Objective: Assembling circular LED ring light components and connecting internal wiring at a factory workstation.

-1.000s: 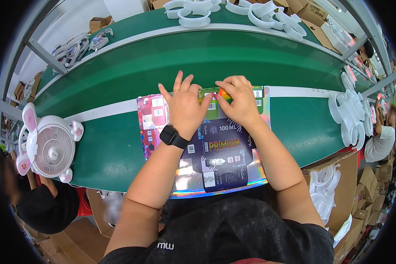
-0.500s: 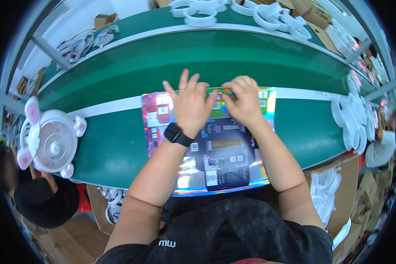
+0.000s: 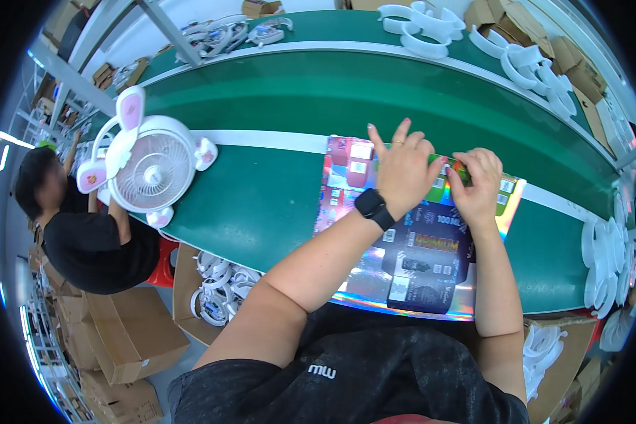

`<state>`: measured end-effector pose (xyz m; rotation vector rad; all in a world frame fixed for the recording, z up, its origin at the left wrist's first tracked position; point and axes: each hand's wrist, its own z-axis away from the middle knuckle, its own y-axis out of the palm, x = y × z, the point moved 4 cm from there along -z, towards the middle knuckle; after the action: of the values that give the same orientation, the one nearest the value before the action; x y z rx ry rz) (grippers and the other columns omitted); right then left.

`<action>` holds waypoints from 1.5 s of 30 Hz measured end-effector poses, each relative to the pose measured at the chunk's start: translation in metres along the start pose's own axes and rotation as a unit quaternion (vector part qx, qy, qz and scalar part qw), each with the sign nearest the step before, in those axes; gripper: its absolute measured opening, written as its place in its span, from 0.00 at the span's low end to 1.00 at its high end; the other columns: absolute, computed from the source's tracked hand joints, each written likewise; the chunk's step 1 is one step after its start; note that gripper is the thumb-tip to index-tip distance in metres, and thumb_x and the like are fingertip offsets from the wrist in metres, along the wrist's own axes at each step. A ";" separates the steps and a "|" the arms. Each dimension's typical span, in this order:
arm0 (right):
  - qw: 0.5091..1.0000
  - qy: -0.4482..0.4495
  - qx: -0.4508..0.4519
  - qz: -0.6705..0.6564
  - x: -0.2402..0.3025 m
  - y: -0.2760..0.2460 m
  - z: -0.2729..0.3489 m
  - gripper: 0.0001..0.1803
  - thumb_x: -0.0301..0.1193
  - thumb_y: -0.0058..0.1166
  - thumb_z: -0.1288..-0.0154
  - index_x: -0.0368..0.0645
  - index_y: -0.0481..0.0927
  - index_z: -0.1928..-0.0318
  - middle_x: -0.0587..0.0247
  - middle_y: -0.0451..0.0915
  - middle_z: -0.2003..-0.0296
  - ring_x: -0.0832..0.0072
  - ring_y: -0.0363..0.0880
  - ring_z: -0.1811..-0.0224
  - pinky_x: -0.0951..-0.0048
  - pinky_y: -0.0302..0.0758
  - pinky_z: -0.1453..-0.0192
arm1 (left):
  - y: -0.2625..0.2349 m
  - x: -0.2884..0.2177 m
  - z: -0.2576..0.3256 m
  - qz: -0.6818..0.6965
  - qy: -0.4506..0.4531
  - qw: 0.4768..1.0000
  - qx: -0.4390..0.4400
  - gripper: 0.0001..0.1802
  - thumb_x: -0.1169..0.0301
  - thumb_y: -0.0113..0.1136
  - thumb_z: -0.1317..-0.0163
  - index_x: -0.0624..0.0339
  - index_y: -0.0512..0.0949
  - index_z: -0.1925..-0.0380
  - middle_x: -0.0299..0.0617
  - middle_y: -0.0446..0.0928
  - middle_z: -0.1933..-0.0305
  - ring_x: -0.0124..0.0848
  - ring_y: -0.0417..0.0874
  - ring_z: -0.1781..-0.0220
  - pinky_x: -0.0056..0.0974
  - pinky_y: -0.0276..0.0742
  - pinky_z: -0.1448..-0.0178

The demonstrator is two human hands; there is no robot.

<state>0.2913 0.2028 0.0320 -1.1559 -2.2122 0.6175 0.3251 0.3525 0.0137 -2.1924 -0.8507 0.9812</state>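
Note:
A shiny, rainbow-reflecting printed sheet [image 3: 431, 283] lies on the green work surface in front of me. It has pink, green and dark panels with small white label blocks. My left hand [image 3: 407, 173], with a black watch on its wrist, rests on the sheet's upper part, fingers spread and thumb stretched toward the right. Beside it, my right hand [image 3: 479, 185] lies at the sheet's far edge with bent fingers and the thumb apart. Both thumbs are near each other over the green panel. Neither hand appears to grip anything, though the right fingertips are partly hidden.
A white fan [image 3: 153, 169] with rabbit ears stands on the bench at left. White plastic frames [image 3: 601, 265] stack at right; more lie on the raised shelf [image 3: 346, 46]. Below are cartons [image 3: 138, 328] and a box of white parts [image 3: 222, 283]. Someone in black [image 3: 95, 240] sits at left.
My view has turned left, so the bench, sheet and fan appear farther right. The person at left shows more fully. Both hands stay on the sheet in nearly the same pose.

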 end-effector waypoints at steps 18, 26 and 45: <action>0.997 -0.008 0.073 0.011 -0.006 0.007 0.004 0.09 0.26 0.55 0.39 0.40 0.80 0.58 0.54 0.79 0.59 0.57 0.76 0.47 0.52 0.62 0.33 | 0.000 0.001 -0.001 0.026 0.006 0.999 -0.026 0.16 0.58 0.60 0.40 0.61 0.82 0.75 0.45 0.80 0.62 0.50 0.72 0.35 0.80 0.35 0.31; 0.998 -0.043 0.040 0.022 0.004 0.003 0.002 0.09 0.25 0.56 0.40 0.39 0.79 0.59 0.57 0.78 0.63 0.59 0.76 0.53 0.54 0.63 0.35 | -0.002 0.002 -0.001 0.030 -0.032 0.999 -0.006 0.22 0.58 0.53 0.33 0.64 0.84 0.76 0.51 0.81 0.58 0.53 0.69 0.32 0.73 0.34 0.27; 1.000 -0.001 0.016 -0.002 -0.002 0.008 0.006 0.08 0.27 0.58 0.39 0.39 0.79 0.59 0.57 0.78 0.63 0.58 0.75 0.53 0.59 0.66 0.41 | -0.006 0.004 0.001 0.133 -0.014 0.987 -0.089 0.08 0.67 0.59 0.39 0.58 0.77 0.74 0.45 0.78 0.59 0.46 0.72 0.36 0.75 0.35 0.28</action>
<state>0.2929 0.2045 0.0217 -1.1343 -2.1973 0.6495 0.3244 0.3593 0.0161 -2.4987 -0.6938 1.1004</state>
